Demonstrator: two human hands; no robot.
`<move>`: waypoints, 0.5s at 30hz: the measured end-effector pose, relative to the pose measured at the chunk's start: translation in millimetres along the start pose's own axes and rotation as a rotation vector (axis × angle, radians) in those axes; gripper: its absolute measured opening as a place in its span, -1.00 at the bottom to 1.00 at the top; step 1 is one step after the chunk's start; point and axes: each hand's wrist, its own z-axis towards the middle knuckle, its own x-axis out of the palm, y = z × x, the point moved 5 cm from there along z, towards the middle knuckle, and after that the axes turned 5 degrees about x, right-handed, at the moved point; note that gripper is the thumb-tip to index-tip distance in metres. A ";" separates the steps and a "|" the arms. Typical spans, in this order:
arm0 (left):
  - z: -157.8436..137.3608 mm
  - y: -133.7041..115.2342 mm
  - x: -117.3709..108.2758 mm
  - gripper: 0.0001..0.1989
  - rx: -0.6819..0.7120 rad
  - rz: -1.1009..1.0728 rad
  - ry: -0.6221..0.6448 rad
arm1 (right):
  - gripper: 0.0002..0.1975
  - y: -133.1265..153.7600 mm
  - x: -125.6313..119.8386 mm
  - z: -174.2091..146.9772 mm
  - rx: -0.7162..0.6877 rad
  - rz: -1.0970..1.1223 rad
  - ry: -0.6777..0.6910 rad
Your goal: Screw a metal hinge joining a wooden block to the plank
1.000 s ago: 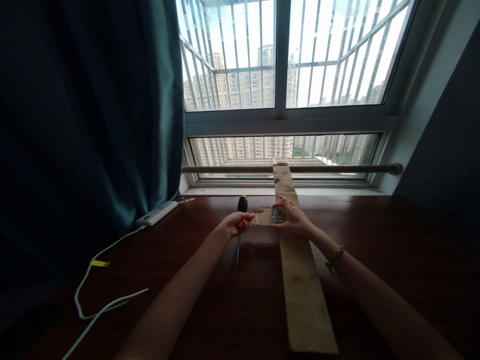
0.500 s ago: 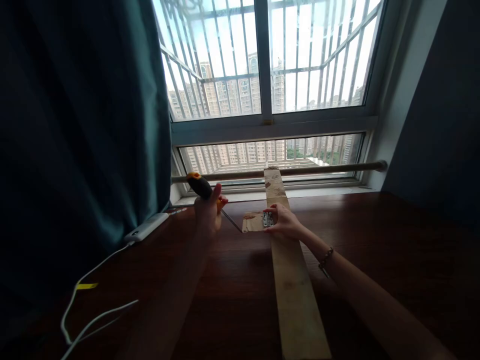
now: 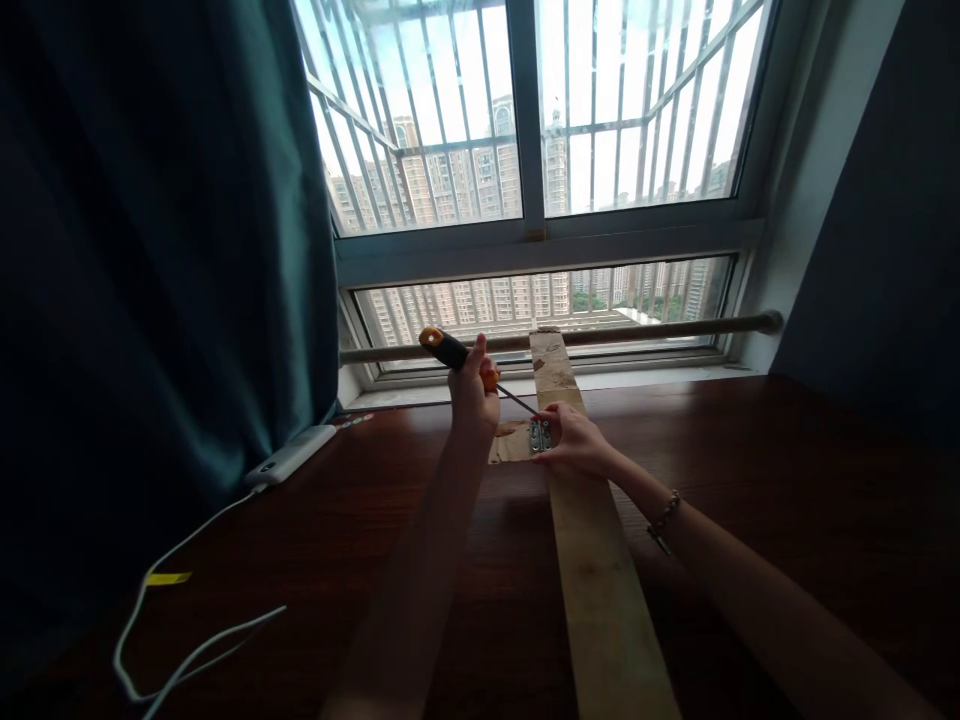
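My left hand point(image 3: 474, 392) is closed around the black and orange handle of a screwdriver point(image 3: 444, 349). The shaft slants down to the right, and its tip is close to a metal hinge point(image 3: 540, 436); I cannot tell whether they touch. Thumb and fingers of my right hand point(image 3: 574, 440) pinch the hinge from its upper and lower edges. Beneath the hinge lies a short wooden piece point(image 3: 510, 442), sticking out to the left of a long wooden board point(image 3: 600, 580). Part of the short piece is hidden by my left hand.
The board's far end rests near a horizontal rail point(image 3: 660, 329) before the barred window. To the left, a white power strip point(image 3: 292, 455) lies beside the dark curtain point(image 3: 247, 250). A white cable point(image 3: 206, 632) and a yellow strip point(image 3: 169, 579) are on the brown wooden surface point(image 3: 300, 530).
My left hand has carried the screwdriver to the right, and its tip has shifted from the short piece's left end to the hinge. My right hand keeps its pinch.
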 end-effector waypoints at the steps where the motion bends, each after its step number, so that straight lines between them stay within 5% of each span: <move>1: -0.4 1.9 -1.9 -0.59 0.002 0.020 0.010 | -0.31 0.2 -0.1 0.1 0.005 0.003 -0.001; 15: -3.1 3.5 -3.3 -0.67 0.057 0.102 0.070 | -0.36 0.1 0.4 -1.4 0.022 0.028 0.013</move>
